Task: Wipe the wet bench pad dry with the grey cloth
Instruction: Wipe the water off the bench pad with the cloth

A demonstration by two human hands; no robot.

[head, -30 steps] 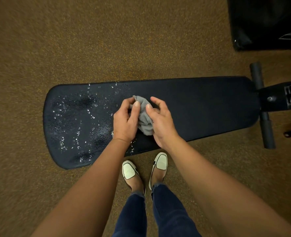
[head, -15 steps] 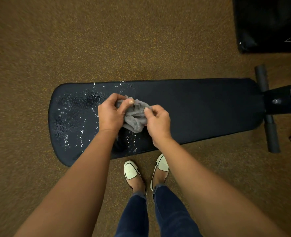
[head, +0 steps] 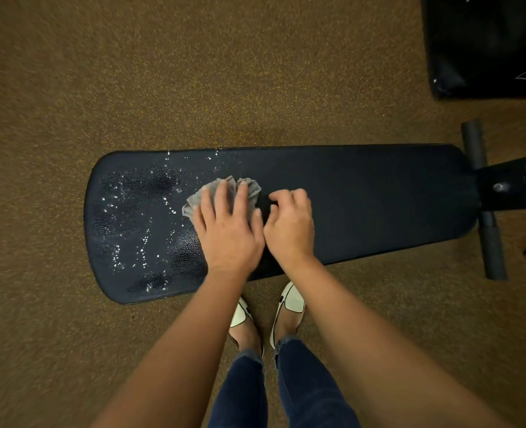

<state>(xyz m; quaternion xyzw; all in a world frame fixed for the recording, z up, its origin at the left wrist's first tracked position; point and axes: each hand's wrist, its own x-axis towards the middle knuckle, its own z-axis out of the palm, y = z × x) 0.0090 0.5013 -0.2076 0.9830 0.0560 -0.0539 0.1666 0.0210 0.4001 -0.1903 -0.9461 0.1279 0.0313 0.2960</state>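
A person stood over the bench pad (head: 363, 205), which lay across the speckled brown floor (head: 132, 72) from 9 o'clock to 3 o'clock, with the left hand (head: 227, 230) spread flat, fingers straight and wide, pressing the grey cloth (head: 253, 187) onto the pad just left of its middle. The right hand (head: 289, 223) rested on the pad just beside the cloth at 3 o'clock, fingers curled in and apparently holding nothing. The risk from here appeared to be streaking rather than drying: the cloth was bunched into a small ruffled wad, only partly covered by the palm, so a sweep toward 9 o'clock could push the water droplets (head: 144, 239) ahead of it or off the pad's rounded end onto the floor. A wad that small might also soak through before the wet stretch was covered, and a flat palm could slide off it on the slick surface. The pad looked dark, pebbled and glossy, beaded with white droplets and dull wet patches from the cloth out to its 9 o'clock end, and matte and dry toward 3 o'clock, where it met the black frame and roller (head: 483, 236). Cream shoes (head: 291, 299) showed at 6 o'clock.
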